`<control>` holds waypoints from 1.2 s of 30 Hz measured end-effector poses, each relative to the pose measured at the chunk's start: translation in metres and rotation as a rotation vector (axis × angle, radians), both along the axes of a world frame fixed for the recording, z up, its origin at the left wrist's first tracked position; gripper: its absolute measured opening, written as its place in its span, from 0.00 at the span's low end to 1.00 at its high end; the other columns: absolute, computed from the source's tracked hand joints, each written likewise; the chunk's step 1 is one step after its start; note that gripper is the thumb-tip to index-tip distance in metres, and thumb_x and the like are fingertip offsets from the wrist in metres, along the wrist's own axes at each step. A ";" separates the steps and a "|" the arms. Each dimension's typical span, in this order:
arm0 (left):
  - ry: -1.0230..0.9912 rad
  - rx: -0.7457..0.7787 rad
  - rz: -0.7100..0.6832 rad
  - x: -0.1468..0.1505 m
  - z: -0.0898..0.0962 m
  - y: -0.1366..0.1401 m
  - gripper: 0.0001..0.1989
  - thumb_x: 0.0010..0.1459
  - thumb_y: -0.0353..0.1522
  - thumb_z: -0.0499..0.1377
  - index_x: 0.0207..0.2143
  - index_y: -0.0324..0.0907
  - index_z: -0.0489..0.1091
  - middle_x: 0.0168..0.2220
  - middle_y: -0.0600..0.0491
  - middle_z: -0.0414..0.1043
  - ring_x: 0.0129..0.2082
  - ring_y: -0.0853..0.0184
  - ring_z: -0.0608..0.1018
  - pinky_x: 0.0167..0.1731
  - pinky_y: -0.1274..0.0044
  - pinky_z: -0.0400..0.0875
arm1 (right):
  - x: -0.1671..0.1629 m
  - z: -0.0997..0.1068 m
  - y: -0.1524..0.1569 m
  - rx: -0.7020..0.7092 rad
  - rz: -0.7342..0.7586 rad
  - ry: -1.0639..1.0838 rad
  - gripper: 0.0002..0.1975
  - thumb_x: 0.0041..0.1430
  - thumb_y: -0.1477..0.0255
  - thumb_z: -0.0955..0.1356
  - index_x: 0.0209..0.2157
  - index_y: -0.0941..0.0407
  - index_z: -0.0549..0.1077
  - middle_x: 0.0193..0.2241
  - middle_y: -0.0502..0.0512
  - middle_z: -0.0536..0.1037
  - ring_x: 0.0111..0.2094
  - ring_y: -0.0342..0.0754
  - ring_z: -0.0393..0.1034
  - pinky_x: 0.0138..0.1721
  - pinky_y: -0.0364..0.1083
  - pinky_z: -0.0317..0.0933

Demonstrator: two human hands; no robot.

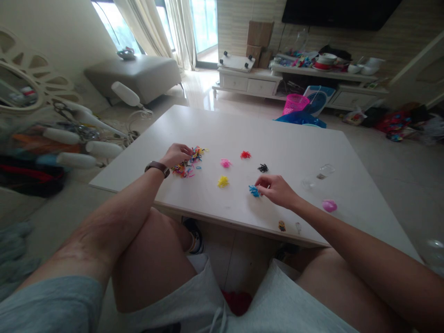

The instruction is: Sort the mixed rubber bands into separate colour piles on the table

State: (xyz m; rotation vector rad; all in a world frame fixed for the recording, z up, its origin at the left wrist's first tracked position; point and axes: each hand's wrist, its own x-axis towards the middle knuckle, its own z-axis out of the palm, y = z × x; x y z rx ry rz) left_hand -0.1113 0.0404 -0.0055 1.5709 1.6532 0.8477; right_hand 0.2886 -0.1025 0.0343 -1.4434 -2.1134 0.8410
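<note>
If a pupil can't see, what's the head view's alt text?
The left hand is at a multicoloured pile of strips, the right hand at a blue pile on a white table; nearby: pink pile, yellow pile, red pile and black pile.

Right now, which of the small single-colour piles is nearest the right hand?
The blue pile: the right hand has its fingers at it, while the black pile, red pile, pink pile and yellow pile lie apart from that hand.

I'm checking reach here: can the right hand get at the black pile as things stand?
Probably yes: the right hand is at the blue pile, and the black pile lies close by, farther across the table, with nothing visible in between.
</note>
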 end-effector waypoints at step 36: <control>0.100 -0.087 -0.006 0.001 0.006 -0.004 0.15 0.33 0.28 0.65 0.29 0.39 0.80 0.27 0.50 0.79 0.29 0.62 0.78 0.26 0.77 0.70 | -0.003 0.000 -0.001 -0.022 0.018 -0.012 0.06 0.53 0.74 0.67 0.29 0.56 0.77 0.22 0.49 0.76 0.24 0.43 0.67 0.28 0.43 0.58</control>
